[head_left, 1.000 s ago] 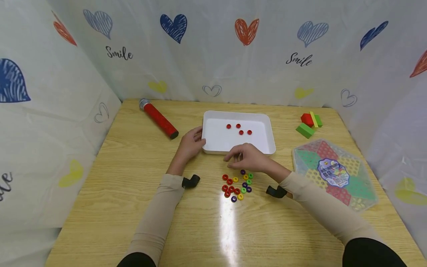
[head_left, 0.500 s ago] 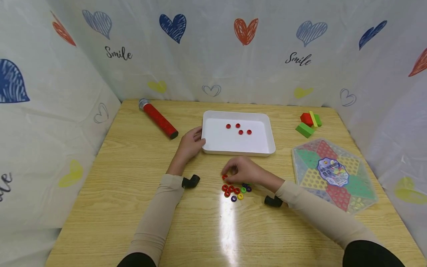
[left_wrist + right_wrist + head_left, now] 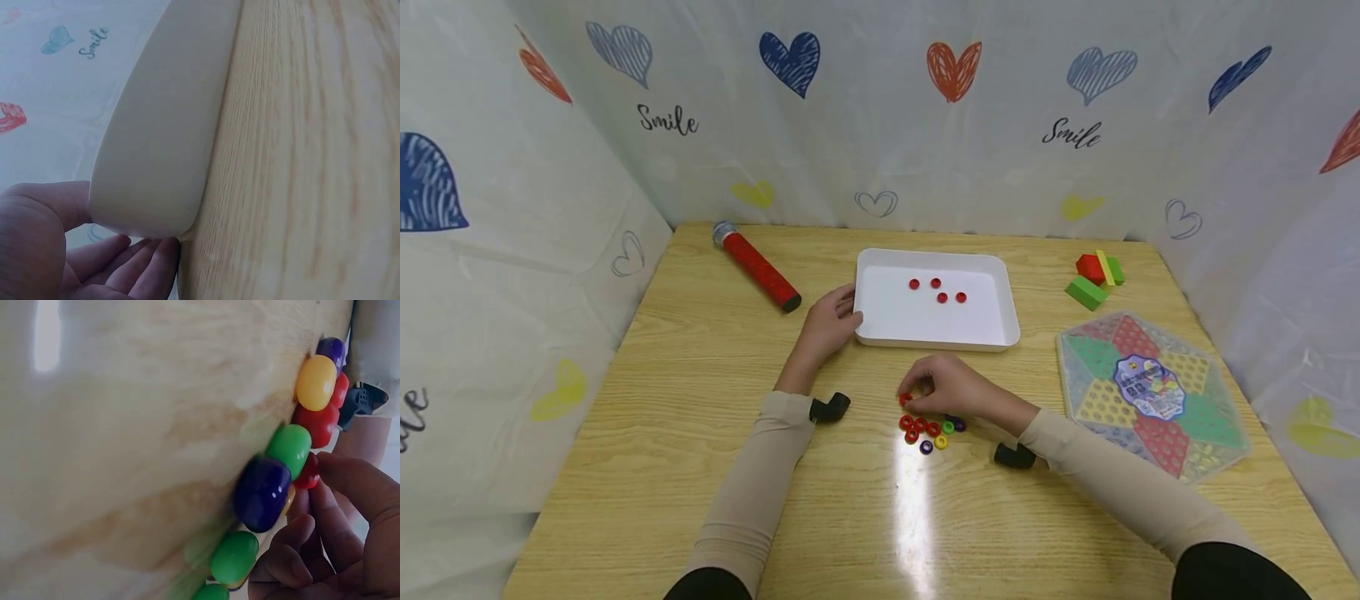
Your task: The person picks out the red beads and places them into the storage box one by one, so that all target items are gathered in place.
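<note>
From the head, the white tray [image 3: 887, 321] sits on the tabletop [image 3: 820, 517] with four red beads [image 3: 942, 297] in it. The left hand [image 3: 829, 325] is at the tray's left end, but its fingers are partly hidden. The right hand [image 3: 955, 385] is in front of the tray, pinching a red bead [image 3: 906, 400] with thumb and finger. Loose beads [image 3: 921, 425] in red, green, yellow and purple lie close by, and the hand covers some. A red mic [image 3: 760, 268] is on the left; blocks [image 3: 1086, 293] and a six-sided box [image 3: 1150, 408] are on the right. The left wrist view shows the outside of the tray's wall: the thumb is on the top edge, and the fingers [image 3: 159, 265] are bent against the end, holding it. The right wrist view looks from low down: the thumb tip touches the red bead, and three green beads show, where the head view has just one.
</note>
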Action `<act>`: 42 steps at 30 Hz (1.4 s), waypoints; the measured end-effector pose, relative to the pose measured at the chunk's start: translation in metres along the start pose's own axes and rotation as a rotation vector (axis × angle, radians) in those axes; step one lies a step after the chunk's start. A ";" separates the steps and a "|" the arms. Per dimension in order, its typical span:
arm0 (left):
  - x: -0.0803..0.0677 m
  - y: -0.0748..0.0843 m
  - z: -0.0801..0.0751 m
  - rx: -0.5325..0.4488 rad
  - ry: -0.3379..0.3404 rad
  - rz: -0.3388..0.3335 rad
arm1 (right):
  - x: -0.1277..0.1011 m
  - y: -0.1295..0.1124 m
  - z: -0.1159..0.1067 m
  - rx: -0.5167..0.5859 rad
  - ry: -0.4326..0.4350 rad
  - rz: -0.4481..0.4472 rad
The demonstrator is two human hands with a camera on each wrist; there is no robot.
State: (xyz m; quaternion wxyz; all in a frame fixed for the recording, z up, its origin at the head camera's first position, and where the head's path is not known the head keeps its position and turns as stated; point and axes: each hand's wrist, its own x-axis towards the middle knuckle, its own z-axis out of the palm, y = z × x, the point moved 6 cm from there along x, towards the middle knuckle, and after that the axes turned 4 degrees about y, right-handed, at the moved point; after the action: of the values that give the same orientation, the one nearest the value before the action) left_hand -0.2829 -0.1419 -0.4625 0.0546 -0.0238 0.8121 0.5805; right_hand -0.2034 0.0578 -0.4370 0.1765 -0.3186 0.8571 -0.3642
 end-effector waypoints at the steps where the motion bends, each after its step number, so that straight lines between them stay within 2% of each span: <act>1: 0.000 0.000 0.000 0.001 -0.001 0.000 | 0.000 0.000 -0.001 -0.002 -0.002 0.011; 5: 0.000 0.000 0.000 -0.002 -0.004 -0.001 | 0.001 -0.001 -0.009 -0.009 0.006 0.057; 12: 0.001 -0.002 0.000 -0.002 0.002 0.001 | 0.007 -0.008 -0.035 -0.048 0.070 -0.021; 18: 0.001 -0.002 -0.001 -0.012 -0.001 0.007 | 0.012 -0.011 -0.055 -0.062 0.107 -0.017; 31: 0.000 -0.002 -0.002 -0.043 -0.007 -0.004 | 0.036 0.000 -0.096 -0.071 0.160 0.069; 42: 0.000 -0.001 -0.002 -0.054 -0.012 -0.002 | 0.065 0.026 -0.106 -0.054 0.133 0.204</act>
State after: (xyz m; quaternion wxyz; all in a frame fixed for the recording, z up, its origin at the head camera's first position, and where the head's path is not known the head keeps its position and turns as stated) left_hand -0.2828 -0.1440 -0.4631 0.0595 -0.0224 0.7957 0.6024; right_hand -0.3185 0.0821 -0.3898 0.1467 -0.2096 0.9044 -0.3414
